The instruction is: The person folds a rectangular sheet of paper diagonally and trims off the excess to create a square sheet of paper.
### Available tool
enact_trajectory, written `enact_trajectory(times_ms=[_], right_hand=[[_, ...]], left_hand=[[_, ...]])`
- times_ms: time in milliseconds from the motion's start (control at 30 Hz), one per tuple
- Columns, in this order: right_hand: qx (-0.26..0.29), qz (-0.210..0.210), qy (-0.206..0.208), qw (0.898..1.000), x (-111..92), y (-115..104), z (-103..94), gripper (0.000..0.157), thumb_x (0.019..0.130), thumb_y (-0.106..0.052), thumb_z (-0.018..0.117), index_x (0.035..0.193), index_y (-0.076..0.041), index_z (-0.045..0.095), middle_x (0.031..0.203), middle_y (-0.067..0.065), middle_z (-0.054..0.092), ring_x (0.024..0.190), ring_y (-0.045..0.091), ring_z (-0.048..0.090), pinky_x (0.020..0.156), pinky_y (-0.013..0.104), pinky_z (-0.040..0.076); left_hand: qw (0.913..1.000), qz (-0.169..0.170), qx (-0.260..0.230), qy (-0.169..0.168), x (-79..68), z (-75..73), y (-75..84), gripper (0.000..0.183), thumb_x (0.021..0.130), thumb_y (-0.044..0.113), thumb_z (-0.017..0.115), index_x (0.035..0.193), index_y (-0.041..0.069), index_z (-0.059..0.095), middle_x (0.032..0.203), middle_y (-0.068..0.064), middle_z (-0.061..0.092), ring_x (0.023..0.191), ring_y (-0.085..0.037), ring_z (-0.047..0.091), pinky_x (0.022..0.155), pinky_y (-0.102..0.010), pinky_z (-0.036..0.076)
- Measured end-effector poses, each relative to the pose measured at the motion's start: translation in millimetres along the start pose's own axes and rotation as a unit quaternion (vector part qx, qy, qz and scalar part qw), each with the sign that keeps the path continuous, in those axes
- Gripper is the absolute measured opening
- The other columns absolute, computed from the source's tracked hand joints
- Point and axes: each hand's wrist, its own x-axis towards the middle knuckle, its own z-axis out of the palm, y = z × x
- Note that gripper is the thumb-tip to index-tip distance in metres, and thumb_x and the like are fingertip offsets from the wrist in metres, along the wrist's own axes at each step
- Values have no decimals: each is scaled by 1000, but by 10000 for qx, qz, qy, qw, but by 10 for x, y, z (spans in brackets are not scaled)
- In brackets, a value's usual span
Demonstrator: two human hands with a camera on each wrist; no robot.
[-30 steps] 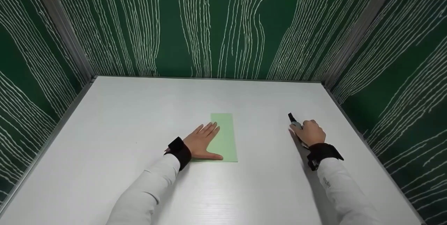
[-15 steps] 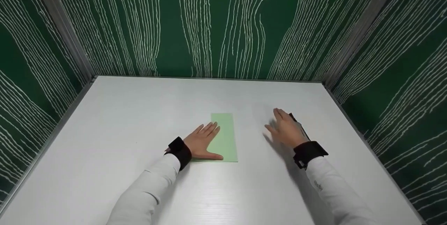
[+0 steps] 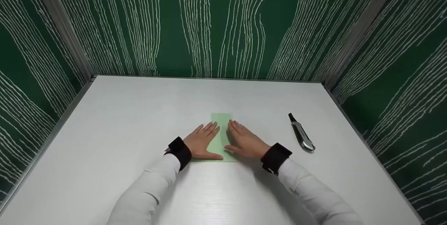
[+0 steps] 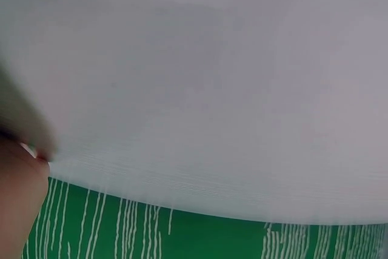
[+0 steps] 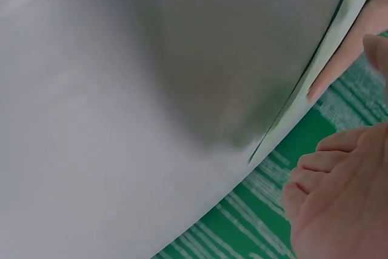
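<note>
A pale green sheet of paper (image 3: pixel 220 118) lies flat on the white table in the head view. My left hand (image 3: pixel 200 143) rests on its left part, fingers spread and thumb pointing right. Over the right edge of the sheet is my right hand (image 3: pixel 247 144), its fingers straight and close together, pointing away from me. Between the two hands a strip of green shows. From the right wrist, the right hand (image 5: pixel 345 192) appears above the paper's thin edge (image 5: pixel 291 110). Only a bit of the left hand (image 4: pixel 21 201) enters the left wrist view.
To the right of the right hand lies a utility knife (image 3: pixel 301 133) with a grey body and black tip. The white table (image 3: pixel 139 103) is bounded by green walls (image 3: pixel 181 57) with white wavy lines and grey corner posts.
My right hand has let go of the utility knife and moved left to the green paper. The knife stays on the table; the left hand has not moved.
</note>
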Motion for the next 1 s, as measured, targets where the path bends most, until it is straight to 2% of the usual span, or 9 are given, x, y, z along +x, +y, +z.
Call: enact_trajectory(times_ms=[200,467,700,867,1000], right_hand=[[-31,37,-477,9989,127,-189,84,85,106,-45,52,160,9,16,169,30,14,160,42,17,130,51,24],[172,491,-937,9942,217,-286,111,87,107,-49,48,161,8,11,171,28,6,162,41,9,131,49,22],[112,560,-1017,9932,247,-308,125,95,104,-58,49,162,5,9,172,25,5,162,40,8,132,49,21],[-220,545,-1065,9926,268,-267,187,93,105,-61,43,163,3,8,173,21,3,163,37,8,132,47,20],[-440,523,-1049,9921,282,-258,204,93,105,-62,41,164,2,8,174,20,4,163,36,9,132,46,21]], left_hand=[[10000,17,-11,-62,-7,-19,21,118,83,85,53,167,14,10,176,-7,8,164,-25,9,134,-47,12],[9999,51,-23,-99,-24,-26,32,118,84,84,53,167,14,6,176,-7,5,164,-24,7,134,-47,11],[9999,138,73,39,-24,-24,-4,117,85,84,53,167,14,8,176,-8,8,164,-25,10,134,-47,14],[9997,193,62,105,-36,-30,-5,116,86,82,54,167,12,9,176,-9,8,164,-26,11,134,-48,14],[9999,54,31,89,-66,-59,30,114,87,79,56,166,11,9,175,-9,8,164,-25,11,134,-48,13]])
